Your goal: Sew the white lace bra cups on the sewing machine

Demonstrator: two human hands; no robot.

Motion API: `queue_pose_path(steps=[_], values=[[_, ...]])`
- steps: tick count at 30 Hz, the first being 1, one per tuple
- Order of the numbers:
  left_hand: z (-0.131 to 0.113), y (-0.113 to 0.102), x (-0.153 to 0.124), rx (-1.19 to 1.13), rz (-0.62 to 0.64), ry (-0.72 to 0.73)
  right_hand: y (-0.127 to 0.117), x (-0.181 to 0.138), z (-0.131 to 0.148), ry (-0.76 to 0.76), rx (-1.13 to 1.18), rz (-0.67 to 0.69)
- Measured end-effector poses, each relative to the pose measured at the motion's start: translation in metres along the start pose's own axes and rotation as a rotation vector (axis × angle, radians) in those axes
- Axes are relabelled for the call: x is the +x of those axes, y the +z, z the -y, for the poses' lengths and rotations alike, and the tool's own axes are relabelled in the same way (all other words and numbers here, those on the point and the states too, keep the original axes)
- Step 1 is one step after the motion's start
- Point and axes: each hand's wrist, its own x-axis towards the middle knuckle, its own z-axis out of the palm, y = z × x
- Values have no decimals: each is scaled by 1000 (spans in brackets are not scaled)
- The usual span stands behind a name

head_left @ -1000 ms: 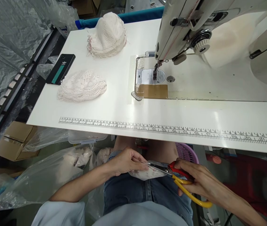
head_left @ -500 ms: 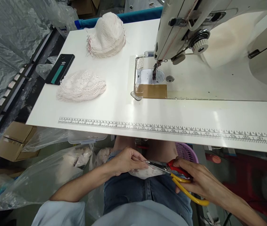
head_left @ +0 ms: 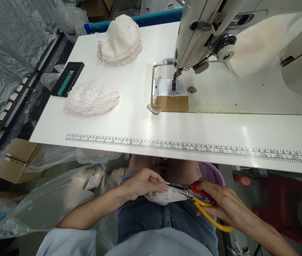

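Over my lap, my left hand [head_left: 147, 183] pinches the edge of a small white fabric piece [head_left: 164, 196] between thumb and fingers. My right hand [head_left: 217, 199] is closed round the handles of a pair of scissors [head_left: 204, 204], one handle red and the other yellow. The blades point left and lie along the upper edge of the fabric, their tips close to my left fingertips. Part of the fabric is hidden behind my left fingers and the blades.
On the white table [head_left: 129, 124] are two piles of white lacy fabric [head_left: 121, 41], a phone [head_left: 68, 79] and a sewing machine [head_left: 193, 46]. A printed ruler [head_left: 193, 147] runs along its front edge. Below are plastic bags [head_left: 52, 202], a cardboard box [head_left: 19, 160] and a purple basket [head_left: 211, 173].
The scissors' handles have come slightly closer together as my right hand shifts a little left. My left hand stays on the fabric, almost unmoved.
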Motion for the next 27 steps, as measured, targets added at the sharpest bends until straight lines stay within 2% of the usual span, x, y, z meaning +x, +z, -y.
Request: queue_pose_path(steps=[10,22,27], values=[[2,-2,2,13,12,21,6,-1,-1,-39,-35,-81],[2,0,2,16,-8,3,12,-2,-3,-7,-19,-88],[2,0,1,36,15,22,18,-4,-6,12,5,-170]])
